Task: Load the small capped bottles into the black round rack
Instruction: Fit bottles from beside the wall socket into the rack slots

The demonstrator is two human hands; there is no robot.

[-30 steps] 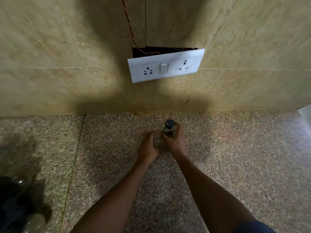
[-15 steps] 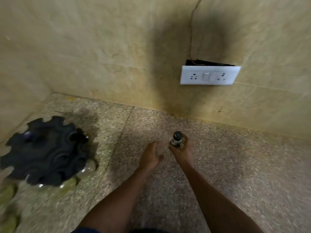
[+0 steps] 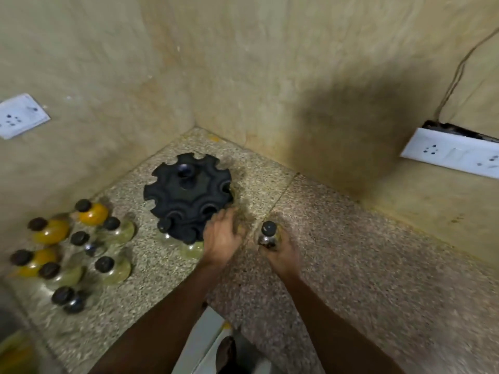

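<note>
Head view: your right hand has its fingers curled round a bottle, upright just above the counter, a little right of the rack. Your left hand is relaxed, fingers loosely spread, holding nothing, at the rack's near right rim. The rack sits by the counter's back corner with 2 bottles visible under its near rim. More bottles cluster at the left edge.

Right hand gripping capped bottle, left hand beside black rack, speckled counter
</note>
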